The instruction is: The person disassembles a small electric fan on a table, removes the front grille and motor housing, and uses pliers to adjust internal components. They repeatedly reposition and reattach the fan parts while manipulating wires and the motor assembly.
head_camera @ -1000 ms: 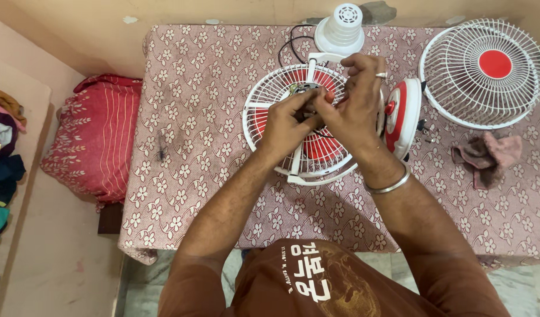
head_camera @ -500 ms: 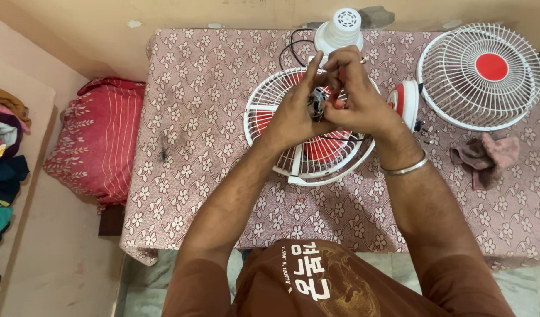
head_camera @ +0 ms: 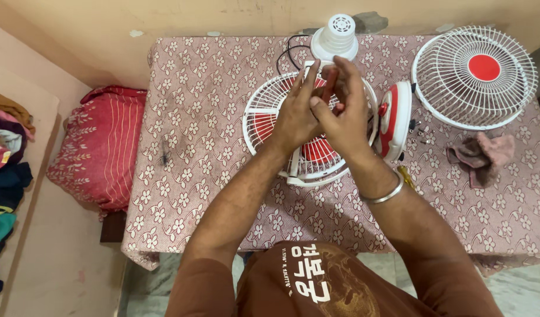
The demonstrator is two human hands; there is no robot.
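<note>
My left hand (head_camera: 294, 114) and my right hand (head_camera: 343, 114) are pressed palm to palm with the fingers stretched out. They are raised over a white wire fan guard (head_camera: 264, 114) with red blades that lies on the table. Whatever lies between the palms is hidden. A metal bangle (head_camera: 386, 194) circles my right wrist. A red and white fan motor housing (head_camera: 396, 120) stands just right of my hands.
A second white grille with a red centre (head_camera: 475, 76) lies at the back right, and a white fan base (head_camera: 335, 35) with a black cord (head_camera: 288, 51) behind. Small screws (head_camera: 421, 134), a pink cloth (head_camera: 481, 152) and a dark tool (head_camera: 164, 157) rest on the floral tablecloth (head_camera: 211, 88). A red pillow (head_camera: 100, 147) lies to the left.
My hands were gripping a small dark part above the fan. Their fingers have now straightened and the palms have come flat together, slightly higher in view.
</note>
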